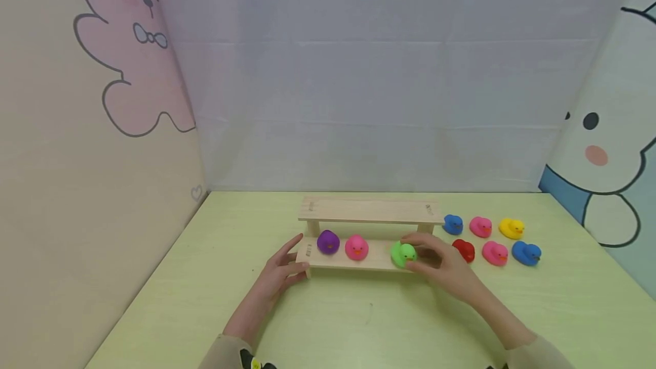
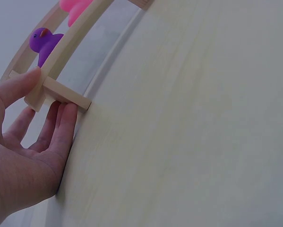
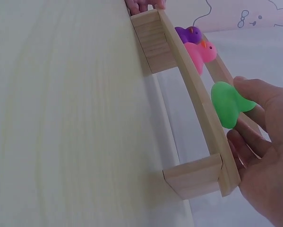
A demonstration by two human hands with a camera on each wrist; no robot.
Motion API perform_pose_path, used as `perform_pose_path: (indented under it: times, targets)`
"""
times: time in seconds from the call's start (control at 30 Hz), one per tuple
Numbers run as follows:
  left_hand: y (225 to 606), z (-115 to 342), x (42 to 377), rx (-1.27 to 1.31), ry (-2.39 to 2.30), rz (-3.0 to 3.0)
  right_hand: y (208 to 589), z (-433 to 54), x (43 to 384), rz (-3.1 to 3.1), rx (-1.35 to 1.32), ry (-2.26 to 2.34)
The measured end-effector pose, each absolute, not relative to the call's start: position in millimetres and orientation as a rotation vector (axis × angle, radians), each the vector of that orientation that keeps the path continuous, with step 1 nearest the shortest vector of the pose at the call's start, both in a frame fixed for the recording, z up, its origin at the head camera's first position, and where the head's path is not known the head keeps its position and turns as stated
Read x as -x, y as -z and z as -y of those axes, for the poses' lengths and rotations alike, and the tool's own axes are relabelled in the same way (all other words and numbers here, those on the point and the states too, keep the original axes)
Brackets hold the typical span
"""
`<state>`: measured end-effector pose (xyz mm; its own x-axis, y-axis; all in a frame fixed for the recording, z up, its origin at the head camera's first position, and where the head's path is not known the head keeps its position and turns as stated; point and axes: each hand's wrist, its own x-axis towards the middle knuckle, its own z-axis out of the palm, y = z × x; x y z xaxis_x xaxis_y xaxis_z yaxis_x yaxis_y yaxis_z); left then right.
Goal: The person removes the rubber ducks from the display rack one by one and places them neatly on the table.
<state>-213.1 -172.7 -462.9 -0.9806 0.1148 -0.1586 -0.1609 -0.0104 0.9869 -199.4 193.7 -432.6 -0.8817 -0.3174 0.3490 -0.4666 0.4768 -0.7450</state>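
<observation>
A small two-tier wooden shelf point(image 1: 370, 210) stands on the table. On its lower board sit a purple rubber duck point(image 1: 328, 242) and a pink rubber duck point(image 1: 356, 247), side by side toward the left. My left hand point(image 1: 279, 271) grips the left end of that board, thumb at the corner and fingers by the leg point(image 2: 67, 92). Near the board's right end, my right hand point(image 1: 445, 263) pinches a green rubber duck point(image 1: 402, 254) between thumb and fingers. In the right wrist view the green duck point(image 3: 226, 105) is at the board; whether it bears weight there I cannot tell.
Right of the shelf, two rows of rubber ducks lie on the table: a blue one point(image 1: 453, 224), a pink one point(image 1: 480, 226) and a yellow one point(image 1: 512, 228) behind; red point(image 1: 464, 250), pink point(image 1: 495, 253) and blue point(image 1: 527, 253) ones in front. A pale curtain point(image 1: 379, 101) hangs behind.
</observation>
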Motion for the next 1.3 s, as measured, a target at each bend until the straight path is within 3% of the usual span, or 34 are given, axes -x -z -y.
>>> perform_pose_path:
  times: [1.3]
  targets:
    - [460,172,211,0.031,-2.114,-2.042,440,-277,152,2.616,-0.438,-1.215]
